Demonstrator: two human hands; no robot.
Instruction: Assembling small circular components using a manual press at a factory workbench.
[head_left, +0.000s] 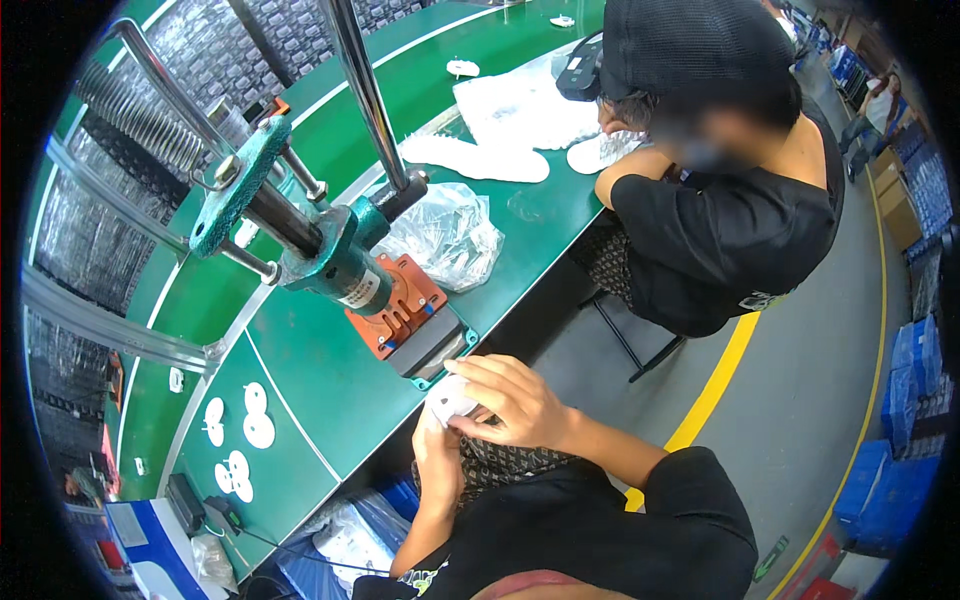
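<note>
Pinched between left hand (438,465) and right hand (522,405): small, white, rounded, plastic-looking part (447,402)
Left supports its near side, seemingly steadying it for the right, near the teal metal press (340,250).

Two hands (515,405), one white part (450,398), center frame; one press (335,252), upper left; three white-disc clusters (258,430), lower left; one co-worker (720,240), upper right.

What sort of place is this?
Probably a factory assembly area: a green workbench carries a teal press and flat white pieces, and a yellow line marks the grey floor.
</note>
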